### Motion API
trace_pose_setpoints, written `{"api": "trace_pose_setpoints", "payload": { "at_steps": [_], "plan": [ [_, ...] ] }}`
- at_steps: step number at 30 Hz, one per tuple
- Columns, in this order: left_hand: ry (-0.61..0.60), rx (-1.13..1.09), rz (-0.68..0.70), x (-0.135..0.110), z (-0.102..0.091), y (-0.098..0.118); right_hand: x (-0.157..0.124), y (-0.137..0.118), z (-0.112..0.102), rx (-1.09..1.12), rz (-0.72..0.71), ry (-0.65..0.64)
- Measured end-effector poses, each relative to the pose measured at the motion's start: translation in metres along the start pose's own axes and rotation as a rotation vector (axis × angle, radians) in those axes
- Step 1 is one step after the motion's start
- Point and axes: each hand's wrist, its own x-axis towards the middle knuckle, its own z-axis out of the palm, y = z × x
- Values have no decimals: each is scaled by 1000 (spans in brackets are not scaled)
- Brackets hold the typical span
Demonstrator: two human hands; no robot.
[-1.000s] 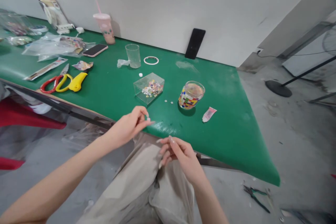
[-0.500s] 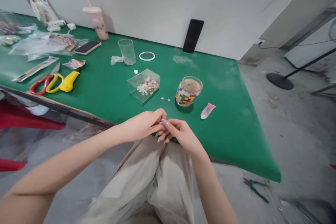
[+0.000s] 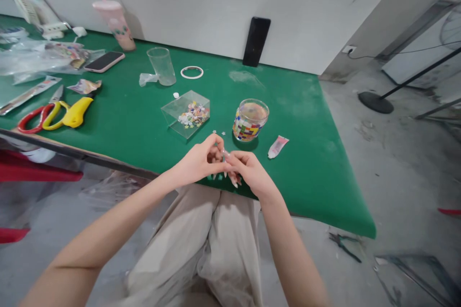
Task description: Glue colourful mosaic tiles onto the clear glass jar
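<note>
Currently, just below the centre of the frame, the left hand (image 3: 197, 160) and the right hand (image 3: 254, 172) are held close together above the near edge of the green tabletop (image 3: 295, 187). A narrow pinch is formed by the thumb and forefinger of each; whether something tiny is gripped where the fingertips meet cannot be told. Just above the left hand, two tiny star-shaped pieces (image 3: 224, 133) are seen on the green surface. Left of centre, small multicoloured pieces (image 3: 194, 114) are held in a clear rectangular box (image 3: 173, 116). Right of centre, a mosaic-covered glass (image 3: 245, 127) is placed upright, and near it, farther right, a small pink-and-white squeeze tube (image 3: 278, 147) is laid flat. Above the box, a small white cap (image 3: 176, 95), a clear cup (image 3: 162, 68) and a white-rimmed ring (image 3: 183, 72) are spread. At the left edge, scissors with red and yellow handles (image 3: 75, 112) are laid; in the upper middle, a black phone (image 3: 256, 41) is leaned against the wall (image 3: 201, 5).
</note>
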Motion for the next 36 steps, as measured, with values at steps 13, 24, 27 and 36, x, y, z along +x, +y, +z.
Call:
{"api": "trace_pose_setpoints", "payload": {
  "at_steps": [13, 24, 27, 36],
  "plan": [
    [511, -64, 80, 9, 55, -5, 6, 16, 30, -236, -311, 569],
    [466, -268, 1, 15, 56, -8, -16, 11, 5, -314, -192, 570],
    [461, -376, -22, 16, 56, -8, -32, 2, -30, -550, -212, 1013],
    [464, -272, -20, 15, 57, -11, -17, -24, -103, -1031, 421, 643]
  ]
}}
